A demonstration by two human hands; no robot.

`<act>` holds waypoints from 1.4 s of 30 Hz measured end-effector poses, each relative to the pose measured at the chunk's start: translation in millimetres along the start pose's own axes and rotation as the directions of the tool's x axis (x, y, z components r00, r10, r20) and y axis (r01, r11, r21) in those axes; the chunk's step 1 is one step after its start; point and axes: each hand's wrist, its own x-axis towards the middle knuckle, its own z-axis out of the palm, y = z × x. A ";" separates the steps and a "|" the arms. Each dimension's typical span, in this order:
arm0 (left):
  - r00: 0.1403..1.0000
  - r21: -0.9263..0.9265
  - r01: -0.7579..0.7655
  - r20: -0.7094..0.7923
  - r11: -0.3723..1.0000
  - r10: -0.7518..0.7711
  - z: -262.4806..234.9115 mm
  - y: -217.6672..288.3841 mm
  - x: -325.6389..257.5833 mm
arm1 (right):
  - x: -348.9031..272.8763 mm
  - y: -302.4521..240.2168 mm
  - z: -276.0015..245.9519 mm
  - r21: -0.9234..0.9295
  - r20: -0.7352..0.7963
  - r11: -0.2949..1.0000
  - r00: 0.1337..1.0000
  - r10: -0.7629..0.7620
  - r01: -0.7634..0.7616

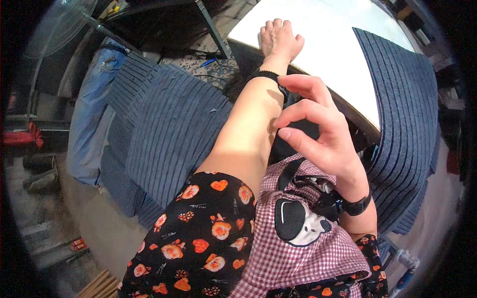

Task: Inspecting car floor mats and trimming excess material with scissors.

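My left hand point(281, 40) reaches out to the near-left edge of a white tabletop point(323, 47), palm down. Its fingers look foreshortened, with the thumb apart to the right and nothing visible in them. A black band point(268, 75) circles the left wrist. My right hand point(323, 124) hovers by the left forearm, fingers curved and apart from the thumb, holding nothing. Its index fingertip is close to the black band; whether they touch I cannot tell. A dark wrist strap point(357, 204) sits on the right wrist.
Dark blue ribbed fabric pieces point(402, 99) hang over the table's right edge. More ribbed fabric point(171, 124) is piled at the left, beside blue denim point(94, 99). A blue pen-like object point(208, 62) lies among floor scraps. A fan guard point(59, 25) stands far left.
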 end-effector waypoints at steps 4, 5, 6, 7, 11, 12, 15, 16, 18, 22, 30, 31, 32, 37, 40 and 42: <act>0.999 0.023 -0.005 -0.033 1.000 0.006 4.4 -0.6 2.9 | 3.8 -6.2 2.7 -0.006 0.010 0.995 0.995 -0.103 0.103; 0.999 0.030 -0.006 -0.046 1.000 0.007 4.2 -1.6 3.1 | 5.7 -9.3 2.4 -0.038 0.026 0.991 0.991 -0.128 0.129; 0.999 0.029 -0.012 -0.041 1.000 0.013 6.5 -0.7 3.6 | 5.7 -9.8 1.0 -0.075 0.040 0.986 0.988 -0.147 0.149; 0.999 0.026 -0.011 -0.036 1.000 0.012 7.2 -0.2 4.1 | 5.1 -8.5 -0.3 -0.076 0.032 0.988 0.991 -0.132 0.134; 1.000 0.029 -0.002 -0.010 1.000 0.003 4.3 1.8 3.6 | 2.0 -4.8 -6.0 -0.114 0.015 0.981 0.988 -0.156 0.157; 1.000 0.030 -0.003 -0.010 1.000 0.003 5.2 1.3 2.8 | 0.8 -4.6 -5.4 -0.107 0.026 0.982 0.988 -0.155 0.157; 0.999 0.044 -0.011 -0.040 0.999 0.012 7.5 -1.0 1.9 | 0.6 -5.3 -1.8 -0.088 0.038 0.982 0.986 -0.164 0.166; 0.999 0.048 -0.010 -0.036 0.999 0.012 6.9 -2.1 2.2 | 1.6 -6.3 0.2 -0.076 0.038 0.981 0.984 -0.174 0.177; 0.999 0.052 -0.012 -0.030 0.999 0.013 9.1 -2.2 2.5 | 2.9 -6.1 3.5 -0.099 0.041 0.977 0.981 -0.187 0.190; 0.990 0.039 -0.051 -0.132 0.998 0.056 14.9 -1.0 3.1 | 5.5 -0.3 6.8 -0.089 0.050 0.965 0.969 -0.244 0.247; 0.992 0.032 -0.049 -0.116 0.998 0.052 11.3 0.9 4.2 | 6.0 14.7 -11.2 -0.111 -0.078 0.987 0.989 -0.127 0.118; 0.992 0.031 -0.045 -0.119 0.999 0.048 11.3 0.1 3.9 | 7.6 10.9 -9.5 -0.114 -0.044 0.976 0.981 -0.189 0.183; 0.991 0.030 -0.041 -0.123 0.999 0.045 10.8 -2.1 3.7 | 9.2 6.5 -7.3 -0.116 -0.010 0.962 0.968 -0.250 0.247; 1.000 0.068 -0.001 -0.001 0.998 0.001 2.0 -0.5 2.6 | 16.2 -5.3 3.9 -0.028 0.056 0.959 0.959 -0.279 0.281; 1.000 0.067 -0.005 -0.003 0.998 0.005 2.5 0.6 2.7 | 22.1 -7.9 6.6 -0.058 0.080 0.952 0.952 -0.296 0.301; 1.000 0.061 -0.008 -0.004 0.998 0.009 2.3 2.2 2.8 | 25.8 -9.3 6.9 -0.074 0.176 0.952 0.943 -0.281 0.297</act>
